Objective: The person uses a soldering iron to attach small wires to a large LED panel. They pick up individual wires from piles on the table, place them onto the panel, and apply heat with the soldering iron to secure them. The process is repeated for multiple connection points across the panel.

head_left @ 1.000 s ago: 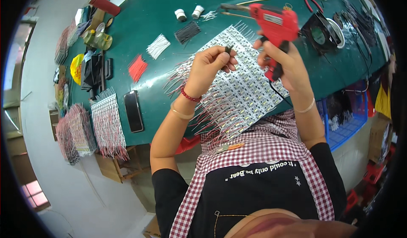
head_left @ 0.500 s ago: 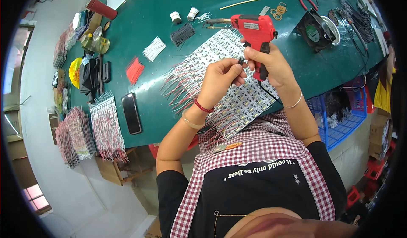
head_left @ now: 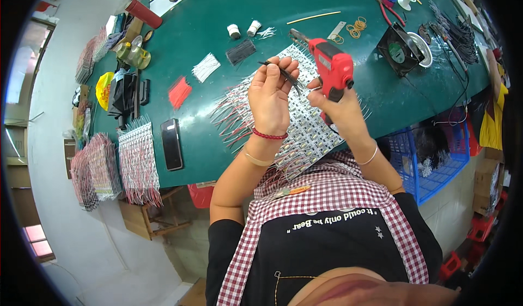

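With our left hand [head_left: 271,99] we pinch a few thin black strands [head_left: 292,80] between thumb and fingers – above the sheet of small boards [head_left: 310,129] at the near edge of the bench [head_left: 403,101]. Our right hand [head_left: 343,108] is wrapped around the red soldering gun [head_left: 334,69], tip toward the far edge – the black fan [head_left: 399,49] stands nearer the bench's right end.
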A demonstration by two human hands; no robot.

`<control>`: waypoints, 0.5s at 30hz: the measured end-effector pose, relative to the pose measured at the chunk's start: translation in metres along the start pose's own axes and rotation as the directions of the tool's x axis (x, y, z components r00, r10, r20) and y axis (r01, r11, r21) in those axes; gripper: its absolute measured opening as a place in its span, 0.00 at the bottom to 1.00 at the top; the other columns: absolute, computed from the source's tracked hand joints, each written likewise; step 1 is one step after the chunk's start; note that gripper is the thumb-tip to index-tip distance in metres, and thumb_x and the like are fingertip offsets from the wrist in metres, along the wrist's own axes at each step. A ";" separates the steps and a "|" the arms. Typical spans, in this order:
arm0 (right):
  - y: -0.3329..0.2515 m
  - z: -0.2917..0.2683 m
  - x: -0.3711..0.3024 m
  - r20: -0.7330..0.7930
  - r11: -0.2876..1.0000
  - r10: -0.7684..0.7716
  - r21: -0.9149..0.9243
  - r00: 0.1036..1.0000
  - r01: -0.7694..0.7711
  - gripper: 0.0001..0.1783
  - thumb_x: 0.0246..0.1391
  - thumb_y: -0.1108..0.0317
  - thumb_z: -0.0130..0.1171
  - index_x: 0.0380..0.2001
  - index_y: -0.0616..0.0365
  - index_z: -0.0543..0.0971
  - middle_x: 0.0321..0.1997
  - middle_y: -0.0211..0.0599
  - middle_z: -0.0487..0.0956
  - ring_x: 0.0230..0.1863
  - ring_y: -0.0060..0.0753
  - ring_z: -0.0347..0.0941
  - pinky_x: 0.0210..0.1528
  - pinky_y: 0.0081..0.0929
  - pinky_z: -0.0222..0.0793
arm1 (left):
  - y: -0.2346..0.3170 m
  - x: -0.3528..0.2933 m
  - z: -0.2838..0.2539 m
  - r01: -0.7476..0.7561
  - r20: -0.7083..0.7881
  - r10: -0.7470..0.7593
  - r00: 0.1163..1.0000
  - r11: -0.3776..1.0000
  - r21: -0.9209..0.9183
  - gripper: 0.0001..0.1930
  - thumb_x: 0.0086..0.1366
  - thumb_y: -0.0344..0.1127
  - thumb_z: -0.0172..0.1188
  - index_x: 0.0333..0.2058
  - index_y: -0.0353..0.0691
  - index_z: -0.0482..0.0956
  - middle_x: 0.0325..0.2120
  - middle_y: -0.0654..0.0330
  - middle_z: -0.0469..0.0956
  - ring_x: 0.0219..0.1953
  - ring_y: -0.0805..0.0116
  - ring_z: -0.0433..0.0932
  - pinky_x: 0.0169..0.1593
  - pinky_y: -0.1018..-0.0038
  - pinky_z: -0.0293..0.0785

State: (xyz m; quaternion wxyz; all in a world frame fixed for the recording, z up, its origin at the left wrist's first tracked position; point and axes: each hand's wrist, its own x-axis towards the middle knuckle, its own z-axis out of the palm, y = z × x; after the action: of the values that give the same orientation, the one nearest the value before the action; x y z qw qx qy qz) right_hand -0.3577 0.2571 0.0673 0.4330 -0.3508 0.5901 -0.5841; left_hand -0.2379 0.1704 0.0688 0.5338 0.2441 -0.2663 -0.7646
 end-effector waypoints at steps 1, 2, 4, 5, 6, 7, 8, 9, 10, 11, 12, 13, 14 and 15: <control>-0.002 0.005 -0.005 -0.023 1.000 -0.004 0.013 1.000 0.004 0.27 0.42 0.67 0.70 0.44 0.62 0.69 0.35 0.32 0.75 0.32 0.20 0.73 0.34 0.20 0.70 | -0.002 -0.001 0.001 -0.024 0.016 0.024 1.000 1.000 -0.009 0.11 0.67 0.33 0.51 0.43 0.32 0.69 0.39 0.52 0.76 0.42 0.62 0.77 0.48 0.68 0.76; -0.002 0.010 -0.008 -0.031 0.999 -0.041 0.005 0.999 0.041 0.27 0.42 0.68 0.69 0.45 0.62 0.69 0.35 0.31 0.75 0.32 0.20 0.73 0.34 0.20 0.70 | -0.004 -0.002 0.003 -0.034 0.014 0.034 0.999 0.999 -0.020 0.11 0.67 0.33 0.51 0.43 0.32 0.69 0.39 0.52 0.76 0.42 0.62 0.77 0.48 0.68 0.76; -0.001 0.017 -0.010 -0.040 0.993 -0.116 -0.009 0.992 0.116 0.28 0.42 0.69 0.69 0.46 0.61 0.68 0.35 0.31 0.74 0.32 0.20 0.73 0.35 0.20 0.70 | -0.005 -0.006 0.008 -0.060 0.008 0.060 0.998 0.997 -0.039 0.10 0.67 0.33 0.51 0.43 0.33 0.69 0.39 0.53 0.76 0.42 0.62 0.77 0.49 0.68 0.76; -0.002 0.017 -0.011 -0.033 0.991 -0.126 -0.046 0.992 0.124 0.26 0.43 0.72 0.68 0.45 0.60 0.67 0.35 0.30 0.74 0.32 0.20 0.73 0.35 0.20 0.70 | -0.006 -0.008 0.009 -0.053 0.000 0.053 0.999 0.998 -0.043 0.10 0.67 0.33 0.51 0.43 0.33 0.69 0.39 0.53 0.76 0.42 0.62 0.77 0.49 0.68 0.76; -0.002 0.017 -0.011 -0.048 0.990 -0.134 -0.054 0.990 0.132 0.25 0.43 0.72 0.67 0.45 0.60 0.68 0.34 0.30 0.74 0.32 0.20 0.73 0.35 0.20 0.70 | -0.006 -0.009 0.010 -0.047 -0.005 0.047 0.999 0.998 -0.048 0.10 0.67 0.33 0.51 0.43 0.33 0.69 0.38 0.53 0.76 0.42 0.62 0.77 0.49 0.68 0.76; -0.001 0.016 -0.011 -0.064 0.988 -0.143 -0.063 0.988 0.139 0.24 0.43 0.73 0.67 0.44 0.60 0.68 0.33 0.30 0.75 0.32 0.20 0.73 0.35 0.20 0.70 | -0.006 -0.010 0.011 -0.041 -0.010 0.040 0.999 0.998 -0.054 0.10 0.67 0.33 0.51 0.43 0.34 0.69 0.38 0.54 0.76 0.43 0.62 0.77 0.49 0.68 0.76; -0.001 0.016 -0.012 -0.080 0.987 -0.152 -0.073 0.985 0.146 0.23 0.44 0.73 0.66 0.44 0.60 0.69 0.33 0.30 0.75 0.32 0.20 0.73 0.35 0.20 0.70 | -0.007 -0.011 0.011 -0.037 -0.005 0.036 0.999 0.997 -0.062 0.10 0.67 0.33 0.51 0.43 0.34 0.69 0.38 0.54 0.76 0.43 0.62 0.77 0.49 0.68 0.76; -0.002 0.015 -0.013 -0.082 0.989 -0.147 -0.037 0.986 0.144 0.22 0.44 0.74 0.66 0.43 0.61 0.69 0.32 0.30 0.76 0.32 0.19 0.73 0.35 0.19 0.70 | -0.007 -0.014 0.011 -0.037 -0.006 0.036 0.999 0.997 -0.068 0.10 0.67 0.33 0.51 0.43 0.34 0.69 0.38 0.54 0.76 0.43 0.62 0.77 0.49 0.68 0.76; -0.003 0.015 -0.014 -0.084 0.990 -0.142 -0.002 0.986 0.142 0.21 0.44 0.74 0.66 0.42 0.61 0.70 0.31 0.31 0.76 0.32 0.19 0.73 0.35 0.19 0.70 | -0.007 -0.016 0.010 -0.037 -0.007 0.036 0.999 0.997 -0.075 0.10 0.67 0.33 0.51 0.43 0.34 0.69 0.38 0.54 0.76 0.43 0.62 0.77 0.49 0.67 0.76; -0.004 0.015 -0.015 -0.086 0.990 -0.136 0.033 0.987 0.139 0.20 0.44 0.75 0.65 0.42 0.62 0.71 0.31 0.31 0.76 0.32 0.19 0.73 0.35 0.19 0.70 | -0.007 -0.017 0.010 -0.039 0.007 0.039 0.999 0.997 -0.066 0.10 0.67 0.33 0.51 0.43 0.35 0.69 0.38 0.55 0.75 0.43 0.62 0.76 0.49 0.67 0.76; -0.006 0.014 -0.016 -0.085 0.990 -0.135 0.031 0.987 0.138 0.19 0.44 0.76 0.65 0.41 0.62 0.71 0.30 0.31 0.77 0.32 0.19 0.73 0.35 0.19 0.70 | -0.008 -0.018 0.009 -0.033 0.015 0.034 0.999 0.997 -0.069 0.09 0.67 0.33 0.51 0.43 0.35 0.69 0.38 0.55 0.75 0.43 0.62 0.76 0.50 0.66 0.75; -0.009 0.013 -0.017 -0.085 0.990 -0.133 0.028 0.987 0.136 0.18 0.45 0.76 0.65 0.40 0.62 0.72 0.30 0.31 0.77 0.32 0.19 0.73 0.35 0.19 0.70 | -0.009 -0.018 0.006 -0.027 0.024 0.029 0.999 0.997 -0.073 0.09 0.67 0.33 0.51 0.43 0.35 0.69 0.38 0.55 0.75 0.44 0.61 0.76 0.51 0.66 0.75; -0.011 0.013 -0.018 -0.084 0.991 -0.133 0.025 0.988 0.135 0.17 0.45 0.76 0.64 0.40 0.62 0.72 0.30 0.32 0.77 0.32 0.19 0.73 0.35 0.19 0.70 | -0.010 -0.019 0.005 -0.021 0.033 0.023 0.999 0.997 -0.077 0.09 0.67 0.32 0.51 0.43 0.36 0.69 0.38 0.56 0.75 0.44 0.61 0.76 0.51 0.65 0.75; -0.010 0.013 -0.018 -0.100 0.984 -0.171 0.038 0.980 0.175 0.15 0.45 0.76 0.64 0.38 0.62 0.73 0.29 0.31 0.77 0.31 0.19 0.73 0.34 0.20 0.70 | -0.010 -0.019 0.006 -0.011 0.031 0.013 0.999 0.997 -0.081 0.10 0.67 0.33 0.51 0.44 0.36 0.69 0.37 0.57 0.75 0.44 0.61 0.75 0.51 0.66 0.74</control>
State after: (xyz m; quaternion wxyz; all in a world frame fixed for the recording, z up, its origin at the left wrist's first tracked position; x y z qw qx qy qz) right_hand -0.3401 0.2678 0.0803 0.3596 -0.3622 0.5638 -0.6493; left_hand -0.2425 0.1919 0.0682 0.5434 0.2087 -0.2452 -0.7753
